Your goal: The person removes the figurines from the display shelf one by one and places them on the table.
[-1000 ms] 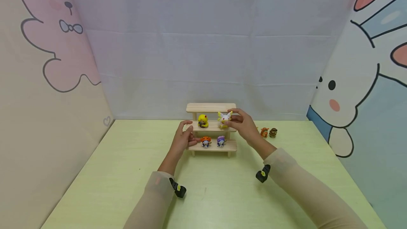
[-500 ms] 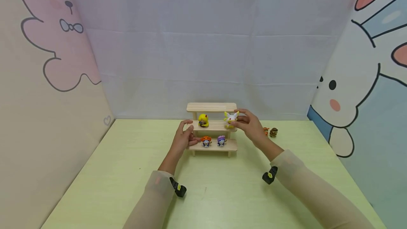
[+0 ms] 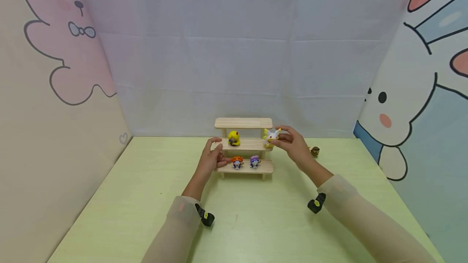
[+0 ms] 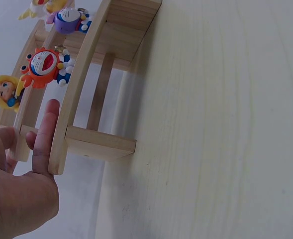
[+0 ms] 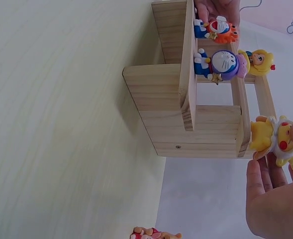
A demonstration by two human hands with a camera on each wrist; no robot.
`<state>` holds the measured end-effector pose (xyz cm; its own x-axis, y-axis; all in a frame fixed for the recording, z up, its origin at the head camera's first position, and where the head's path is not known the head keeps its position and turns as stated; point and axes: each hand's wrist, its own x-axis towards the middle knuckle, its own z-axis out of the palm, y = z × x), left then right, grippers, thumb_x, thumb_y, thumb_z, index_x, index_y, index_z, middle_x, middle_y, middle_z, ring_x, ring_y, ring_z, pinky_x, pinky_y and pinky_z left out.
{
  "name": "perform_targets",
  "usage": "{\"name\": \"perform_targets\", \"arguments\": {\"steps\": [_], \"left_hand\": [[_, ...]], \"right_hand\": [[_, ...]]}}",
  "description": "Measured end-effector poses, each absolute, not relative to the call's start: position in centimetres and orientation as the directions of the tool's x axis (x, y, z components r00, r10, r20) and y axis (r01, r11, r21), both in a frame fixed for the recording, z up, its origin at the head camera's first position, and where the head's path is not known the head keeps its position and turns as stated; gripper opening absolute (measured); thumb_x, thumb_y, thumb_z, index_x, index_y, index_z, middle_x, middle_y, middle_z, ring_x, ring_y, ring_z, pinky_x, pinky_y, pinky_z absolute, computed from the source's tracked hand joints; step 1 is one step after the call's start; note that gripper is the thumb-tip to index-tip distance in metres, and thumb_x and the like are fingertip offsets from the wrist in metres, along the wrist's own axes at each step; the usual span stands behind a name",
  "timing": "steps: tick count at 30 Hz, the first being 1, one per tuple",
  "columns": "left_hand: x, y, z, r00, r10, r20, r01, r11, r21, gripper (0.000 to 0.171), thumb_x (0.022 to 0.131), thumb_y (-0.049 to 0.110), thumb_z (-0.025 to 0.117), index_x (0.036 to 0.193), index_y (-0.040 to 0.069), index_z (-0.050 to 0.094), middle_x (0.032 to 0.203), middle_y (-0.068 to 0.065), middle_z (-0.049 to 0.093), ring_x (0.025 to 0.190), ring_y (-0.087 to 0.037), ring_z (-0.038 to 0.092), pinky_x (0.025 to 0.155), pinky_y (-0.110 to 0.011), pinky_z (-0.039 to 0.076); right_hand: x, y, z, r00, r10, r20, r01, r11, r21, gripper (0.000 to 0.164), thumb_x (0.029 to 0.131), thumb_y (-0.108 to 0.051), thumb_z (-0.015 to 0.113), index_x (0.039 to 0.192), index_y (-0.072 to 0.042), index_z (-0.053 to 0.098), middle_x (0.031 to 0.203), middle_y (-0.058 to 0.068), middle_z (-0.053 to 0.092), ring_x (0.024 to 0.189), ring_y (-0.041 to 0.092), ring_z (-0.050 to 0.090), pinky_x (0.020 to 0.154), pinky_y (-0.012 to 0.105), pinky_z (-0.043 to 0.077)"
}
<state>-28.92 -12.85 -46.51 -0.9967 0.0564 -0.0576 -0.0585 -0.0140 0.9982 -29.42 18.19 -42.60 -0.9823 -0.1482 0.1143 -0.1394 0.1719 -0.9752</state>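
Observation:
A three-tier wooden display stand (image 3: pixel 243 123) stands on the table. My left hand (image 3: pixel 210 159) grips its left end, one finger reaching onto the bottom tier (image 4: pixel 79 89). At the right end of the middle tier, my right hand (image 3: pixel 295 147) pinches a yellow figurine in a white, winged hood (image 5: pixel 273 138) between thumb and fingers. Its base is right at the tier's end. A yellow-haired figurine (image 3: pixel 234 138) sits on the middle tier's left half. The bottom tier bears a blue-and-white cat figurine in an orange crab hood (image 3: pixel 237 162) and another in a purple hood (image 3: pixel 254 162).
A small brown figurine (image 3: pixel 315 151) stands on the table right of the stand, partly behind my right hand. A red-and-tan figurine (image 5: pixel 155 233) shows at the bottom of the right wrist view. A pale cloth (image 3: pixel 241 64) hangs behind the table (image 3: pixel 248 214).
My right hand has moved rightward with the white-hooded figurine, from the middle tier's right part to its right end. It covers more of the figurines behind it. My left hand stays put.

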Motion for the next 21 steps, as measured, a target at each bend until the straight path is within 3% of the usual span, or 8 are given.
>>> {"name": "perform_targets", "arguments": {"steps": [3,7,12,21], "left_hand": [[-28.8,-12.7,-46.6,-0.998,0.04,-0.047,-0.048,-0.006,0.999,0.039,0.112,0.029,0.047,0.149,0.017,0.044,0.085,-0.008,0.053,0.083,-0.028,0.076,0.077,-0.037,0.064],[-28.8,-12.7,-46.7,-0.998,0.033,-0.046,-0.046,0.0,0.999,0.039,0.112,0.03,0.046,0.149,0.016,0.044,0.084,-0.008,0.052,0.082,-0.027,0.076,0.077,-0.037,0.064],[-28.8,-12.8,-46.6,-0.998,0.037,-0.048,-0.048,0.007,0.999,0.041,0.112,0.03,0.046,0.151,0.015,0.042,0.083,-0.008,0.052,0.081,-0.026,0.076,0.076,-0.036,0.064],[-28.9,-12.8,-46.8,-0.999,0.038,-0.038,-0.038,0.002,0.999,0.041,0.112,0.029,0.046,0.15,0.014,0.042,0.082,-0.008,0.052,0.08,-0.025,0.076,0.072,-0.033,0.064]], "right_hand": [[-29.3,18.6,-42.6,-0.983,-0.145,0.111,-0.134,0.163,-0.978,0.056,0.096,-0.022,0.077,0.146,-0.015,0.053,0.124,0.01,0.068,0.104,0.011,0.068,0.066,0.016,0.05],[-29.2,19.2,-42.7,-0.983,-0.146,0.113,-0.137,0.165,-0.977,0.054,0.096,-0.026,0.076,0.145,-0.019,0.053,0.118,0.003,0.069,0.092,0.011,0.067,0.049,0.024,0.035],[-29.0,20.0,-43.0,-0.983,-0.14,0.117,-0.14,0.17,-0.975,0.054,0.098,-0.025,0.075,0.146,-0.017,0.052,0.118,0.003,0.068,0.081,0.008,0.06,0.054,0.026,0.044],[-28.6,21.5,-43.9,-0.983,-0.141,0.119,-0.141,0.163,-0.977,0.057,0.099,-0.026,0.073,0.148,-0.014,0.048,0.121,0.007,0.066,0.102,0.012,0.068,0.072,0.028,0.057]]}}
